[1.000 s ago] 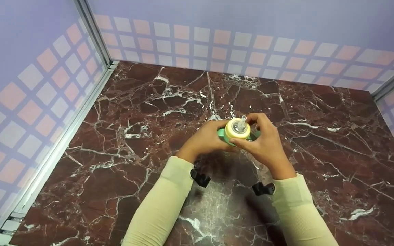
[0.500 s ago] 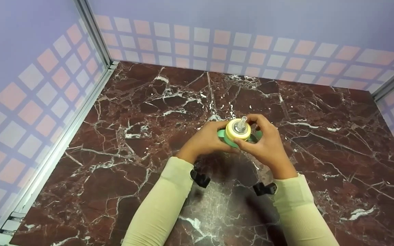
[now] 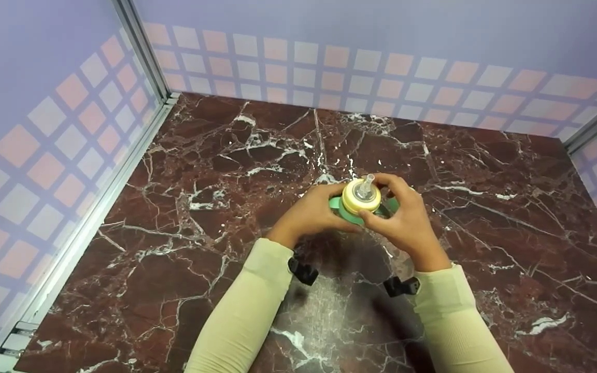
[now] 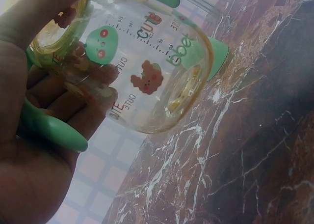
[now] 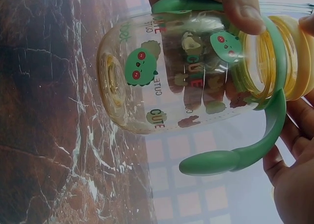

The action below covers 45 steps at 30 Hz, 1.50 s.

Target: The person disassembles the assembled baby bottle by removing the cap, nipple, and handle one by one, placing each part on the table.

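Note:
A clear baby bottle (image 4: 132, 52) with cartoon prints is held up between both hands, its base lifted off the tabletop. Two green handles (image 5: 221, 161) curve from a green ring at its neck. A yellow screw collar (image 3: 350, 199) sits at the mouth, with a clear spout (image 3: 367, 184) pointing up from its middle. My left hand (image 3: 310, 210) grips the bottle body from the left, its fingers wrapped behind it. My right hand (image 3: 404, 220) pinches the yellow collar, thumb at the near side and fingers at the far side.
Below is a dark red marbled tabletop (image 3: 215, 248) with white veins. Purple panels (image 3: 381, 31) with pink and white squares stand at the back and sides, joined by metal posts (image 3: 145, 52). A black wrist mount (image 3: 303, 270) sits at the left cuff, another (image 3: 401, 286) at the right.
My right thumb has shifted slightly rightward along the collar's near edge, and the right fingers have shifted a little. The left hand keeps its grip; the bottle stays almost in place.

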Tool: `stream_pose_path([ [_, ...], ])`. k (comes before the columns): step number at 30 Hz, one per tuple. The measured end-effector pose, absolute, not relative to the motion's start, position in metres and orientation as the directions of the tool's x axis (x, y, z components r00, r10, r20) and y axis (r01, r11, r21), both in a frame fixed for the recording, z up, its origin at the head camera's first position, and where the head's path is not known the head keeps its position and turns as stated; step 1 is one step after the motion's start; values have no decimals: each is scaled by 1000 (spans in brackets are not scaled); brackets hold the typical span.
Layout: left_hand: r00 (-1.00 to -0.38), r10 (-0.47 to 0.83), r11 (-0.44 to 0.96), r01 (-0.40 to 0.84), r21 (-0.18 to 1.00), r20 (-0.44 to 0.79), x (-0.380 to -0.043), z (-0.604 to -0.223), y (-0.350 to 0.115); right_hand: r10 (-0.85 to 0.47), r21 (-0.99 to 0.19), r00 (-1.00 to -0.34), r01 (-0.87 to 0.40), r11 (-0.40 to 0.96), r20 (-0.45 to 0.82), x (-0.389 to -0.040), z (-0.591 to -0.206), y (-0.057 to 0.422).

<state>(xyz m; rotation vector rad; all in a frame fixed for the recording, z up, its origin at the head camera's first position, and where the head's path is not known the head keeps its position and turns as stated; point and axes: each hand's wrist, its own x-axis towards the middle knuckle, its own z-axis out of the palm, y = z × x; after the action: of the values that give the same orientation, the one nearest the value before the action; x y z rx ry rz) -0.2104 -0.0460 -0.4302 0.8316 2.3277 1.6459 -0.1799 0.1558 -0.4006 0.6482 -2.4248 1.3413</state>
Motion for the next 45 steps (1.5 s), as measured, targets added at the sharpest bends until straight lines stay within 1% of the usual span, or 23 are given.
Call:
stream_pose_path([
  [6, -830, 537, 264, 333, 905, 149, -210, -431, -46, -239, -721, -854, -518, 461, 461, -180, -401, 157],
  [12, -831, 540, 263, 321, 910, 137, -210, -432, -46, -236, -729, -851, -524, 440, 469, -180, -401, 158],
  [19, -827, 541, 233, 326, 916, 157, -210, -433, -47, -219, -726, -848, -527, 442, 483, -181, -400, 160],
  [33, -846, 514, 288, 326, 901, 142, -212, -436, -53, -190, -738, -858, -509, 443, 478, -182, -399, 165],
  [45, -842, 520, 270, 321, 908, 143, -211, -437, -59, -149, -738, -864, -490, 463, 480, -185, -402, 168],
])
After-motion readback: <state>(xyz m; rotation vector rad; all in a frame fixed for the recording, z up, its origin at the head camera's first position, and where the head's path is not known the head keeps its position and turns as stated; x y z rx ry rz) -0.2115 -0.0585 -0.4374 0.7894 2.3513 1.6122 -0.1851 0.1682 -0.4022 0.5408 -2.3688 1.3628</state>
